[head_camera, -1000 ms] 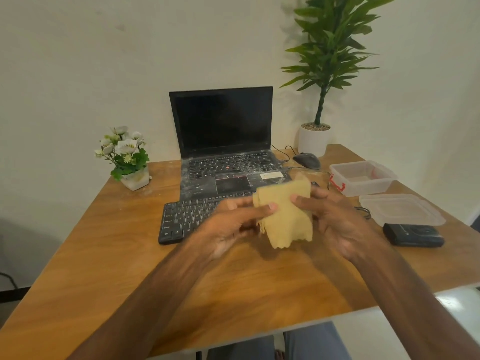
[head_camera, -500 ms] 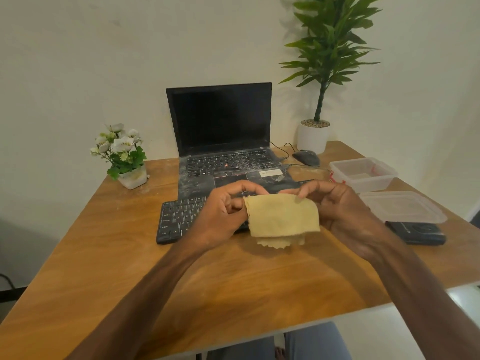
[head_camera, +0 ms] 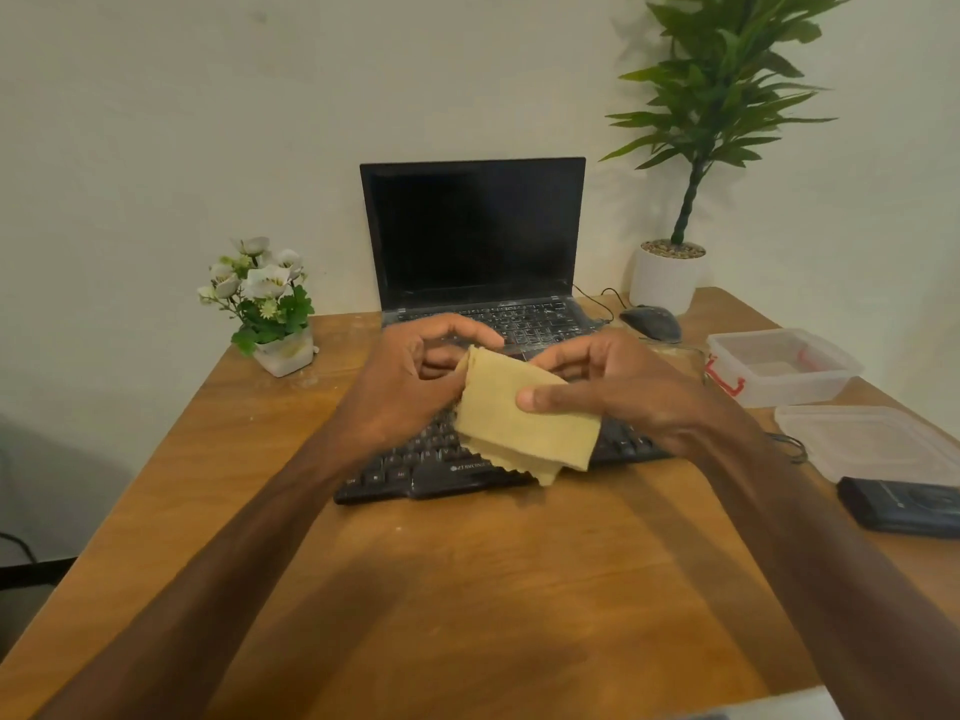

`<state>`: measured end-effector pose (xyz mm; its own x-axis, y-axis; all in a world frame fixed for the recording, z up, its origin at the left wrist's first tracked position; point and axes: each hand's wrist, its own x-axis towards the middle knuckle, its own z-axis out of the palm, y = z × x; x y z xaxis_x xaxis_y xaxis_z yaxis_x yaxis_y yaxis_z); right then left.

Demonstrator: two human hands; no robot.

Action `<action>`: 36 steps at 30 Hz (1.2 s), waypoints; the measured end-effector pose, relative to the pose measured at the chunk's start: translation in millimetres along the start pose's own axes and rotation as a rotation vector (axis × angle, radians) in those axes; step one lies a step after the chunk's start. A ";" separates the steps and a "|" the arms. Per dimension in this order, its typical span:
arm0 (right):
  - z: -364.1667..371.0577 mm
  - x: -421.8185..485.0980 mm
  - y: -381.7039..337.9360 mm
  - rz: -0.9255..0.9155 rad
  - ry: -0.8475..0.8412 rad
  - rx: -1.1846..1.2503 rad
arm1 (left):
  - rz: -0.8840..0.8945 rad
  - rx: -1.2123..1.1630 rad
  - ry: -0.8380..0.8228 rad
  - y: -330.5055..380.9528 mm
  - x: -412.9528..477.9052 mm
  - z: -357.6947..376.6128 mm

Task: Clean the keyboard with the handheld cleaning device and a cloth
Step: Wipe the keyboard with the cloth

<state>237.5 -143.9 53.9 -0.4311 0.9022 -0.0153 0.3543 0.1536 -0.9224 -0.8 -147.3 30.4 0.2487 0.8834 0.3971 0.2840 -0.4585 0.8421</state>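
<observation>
- Both forearms are being extended from the near edge of the table point(head_camera: 467, 605) toward its middle, converging over the keyboard point(head_camera: 457, 472); both hands are being held raised above the keys.
- The left hand point(head_camera: 410, 387) is being kept with its back toward the camera and its fingers curled; the upper left edge of the cloth point(head_camera: 524, 428) is being pinched by them, while the index finger is being arched above it.
- The right hand point(head_camera: 628, 392) is being turned palm inward; its thumb is being pressed on the near face of the cloth, and its other fingers are being curled over the cloth's top edge, so that the cloth is being grasped.
- One yellow cloth, folded, is being held between the two hands, over the keyboard; whether its lower corner is touching the keys cannot be told.
- One black keyboard is being shown lying at the middle of the table, just in front of one open laptop point(head_camera: 472, 241) at the far edge.
- One mouse point(head_camera: 652, 322) is being shown just to the right of the laptop.
- Two potted plants are being shown: a flowering plant point(head_camera: 265, 304) near the far left corner and a tall plant point(head_camera: 665, 283) at the far right corner.
- Along the right edge, one clear container point(head_camera: 779, 366), one clear lid point(head_camera: 878, 444) and one black handheld device point(head_camera: 904, 506) are being shown, in order from far to near.
</observation>
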 end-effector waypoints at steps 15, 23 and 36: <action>55.0 109.7 -12.5 0.027 0.195 0.355 | -0.246 0.380 0.264 -81.6 -22.0 -62.6; 103.7 145.4 6.2 -0.322 0.296 -0.479 | -0.440 0.341 -0.249 -95.6 -51.5 -71.8; 118.6 154.4 12.7 -0.272 0.338 -0.527 | -0.398 0.490 -0.259 -108.0 -55.9 -76.8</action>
<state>77.0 -50.4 -5.9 -0.3092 0.8670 0.3908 0.6640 0.4910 -0.5639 -116.5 -139.8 -54.7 0.2350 0.9701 -0.0604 0.7712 -0.1483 0.6191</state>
